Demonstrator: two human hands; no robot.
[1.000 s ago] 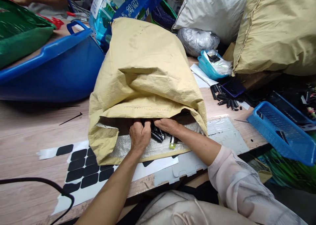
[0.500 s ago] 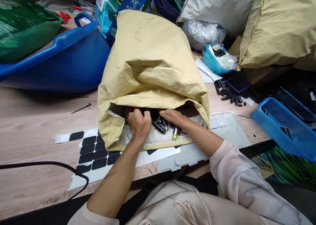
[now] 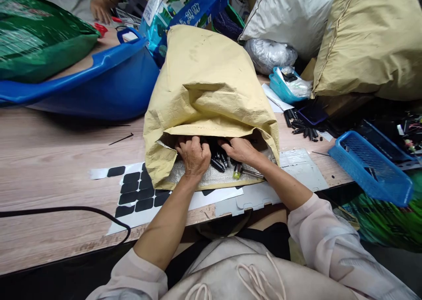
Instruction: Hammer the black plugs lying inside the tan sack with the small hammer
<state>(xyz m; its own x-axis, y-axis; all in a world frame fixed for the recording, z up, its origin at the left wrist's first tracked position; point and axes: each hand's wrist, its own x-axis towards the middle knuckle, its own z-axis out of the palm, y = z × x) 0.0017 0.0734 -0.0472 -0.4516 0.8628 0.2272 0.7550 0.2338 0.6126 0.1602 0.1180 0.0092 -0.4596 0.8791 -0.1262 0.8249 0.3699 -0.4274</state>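
A large yellow woven sack [image 3: 211,78] lies on the table with its mouth towards me. Black pen-like pieces [image 3: 219,160] are heaped just inside the mouth, on its pale lining. My left hand [image 3: 195,156] is in the opening left of the heap, fingers curled and their tips hidden. From the right, my right hand [image 3: 240,150] reaches in over the pieces with bent fingers; what it grips is hidden. Below my right wrist lies a small hammer [image 3: 237,171] with a yellow-green face and a metal handle.
A blue tub [image 3: 108,87] stands left. A sheet of black stickers [image 3: 136,189] lies partly under the sack, a grey panel [image 3: 301,170] at right. Farther right are loose black pieces [image 3: 305,128] and a blue basket [image 3: 369,168]. Another person's hand [image 3: 100,9] is at the back.
The view has shifted, so the sack and table appear farther right. Both hands remain in the sack's mouth; my right hand's fingers look more bent. The other person's hand shows more clearly.
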